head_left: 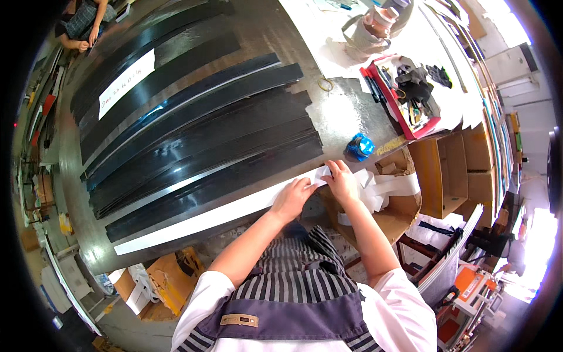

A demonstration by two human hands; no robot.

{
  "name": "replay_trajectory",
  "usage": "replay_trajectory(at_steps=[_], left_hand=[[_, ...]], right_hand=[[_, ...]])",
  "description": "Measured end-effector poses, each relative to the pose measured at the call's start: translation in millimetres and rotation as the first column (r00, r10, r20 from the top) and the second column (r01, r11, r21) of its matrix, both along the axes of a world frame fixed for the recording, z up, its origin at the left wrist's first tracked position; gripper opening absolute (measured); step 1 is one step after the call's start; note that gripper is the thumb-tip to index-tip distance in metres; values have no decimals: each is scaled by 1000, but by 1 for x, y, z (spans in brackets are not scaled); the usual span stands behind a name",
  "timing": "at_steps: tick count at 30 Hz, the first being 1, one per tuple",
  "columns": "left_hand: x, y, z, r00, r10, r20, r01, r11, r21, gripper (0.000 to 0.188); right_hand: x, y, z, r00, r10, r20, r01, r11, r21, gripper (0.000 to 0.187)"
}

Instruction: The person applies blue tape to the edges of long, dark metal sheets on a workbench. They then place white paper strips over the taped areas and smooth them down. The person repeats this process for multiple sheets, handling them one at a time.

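A long white strip [199,224] lies along the table's near edge, its right end raised between my hands. My left hand [290,200] pinches the strip close to that end, fingertips pressed together. Just to its right, my right hand [343,183] grips the very tip between thumb and fingers; whether a thin backing layer is parted there is too small to tell. Beyond the white strip, several long black strips [217,138] are laid side by side and in stacks across the dark table [346,105]. A blue roll [360,146] stands beyond my right hand.
Loose white ribbons [390,186] hang in a cardboard box [375,227] below the table's right end. A red tray [390,105] of tools and a cloth bag [363,38] stand farther right. Handwritten paper [128,84] rests on black strips. Another person's hands [88,43] work far left.
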State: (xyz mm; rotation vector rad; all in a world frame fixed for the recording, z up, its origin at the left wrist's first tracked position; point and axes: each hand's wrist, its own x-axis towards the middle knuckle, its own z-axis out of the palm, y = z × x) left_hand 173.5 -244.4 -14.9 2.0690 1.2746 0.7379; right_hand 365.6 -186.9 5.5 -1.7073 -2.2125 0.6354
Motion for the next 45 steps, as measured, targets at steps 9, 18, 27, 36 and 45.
replay_trajectory(at_steps=[9, 18, 27, 36, 45], left_hand=[[23, 12, -6, 977, 158, -145, -162, 987, -14, 35], [31, 12, -3, 949, 190, -251, -175, 981, 81, 39], [33, 10, -7, 945, 207, -254, -194, 978, 76, 44], [33, 11, 0, 953, 217, -211, -213, 976, 44, 31], [33, 11, -6, 947, 200, -253, -198, 980, 32, 47]], right_hand=[[18, -37, -8, 991, 123, 55, -131, 974, 182, 30], [12, -24, -15, 996, 76, 56, -84, 984, 158, 24], [6, -16, -21, 998, 31, 50, -42, 970, 238, 17], [2, -11, -9, 999, -33, 6, 30, 964, 266, 14], [0, -7, -9, 999, -32, -13, 34, 968, 249, 5]])
